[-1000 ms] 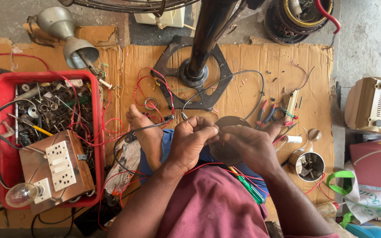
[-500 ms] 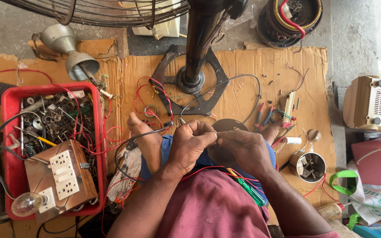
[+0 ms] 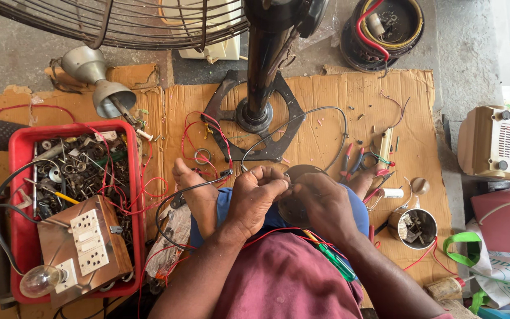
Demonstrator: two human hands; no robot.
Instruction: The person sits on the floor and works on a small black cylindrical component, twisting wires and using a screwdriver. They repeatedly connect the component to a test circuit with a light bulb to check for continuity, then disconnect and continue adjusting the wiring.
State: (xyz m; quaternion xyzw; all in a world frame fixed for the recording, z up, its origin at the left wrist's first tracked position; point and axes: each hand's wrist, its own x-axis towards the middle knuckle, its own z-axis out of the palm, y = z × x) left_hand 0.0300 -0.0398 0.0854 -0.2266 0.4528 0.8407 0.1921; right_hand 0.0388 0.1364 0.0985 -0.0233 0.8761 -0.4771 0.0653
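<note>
A dark round part (image 3: 299,177) is held at the centre of the frame, above the person's lap. It is gripped between the left hand (image 3: 258,198) and the right hand (image 3: 326,204), whose fingers are curled closed around it. A black wire (image 3: 302,121) is seen looping from the hands toward a fan base (image 3: 255,118) on cardboard (image 3: 349,100). A red tray (image 3: 16,153) of scrap parts is placed at lower left.
</note>
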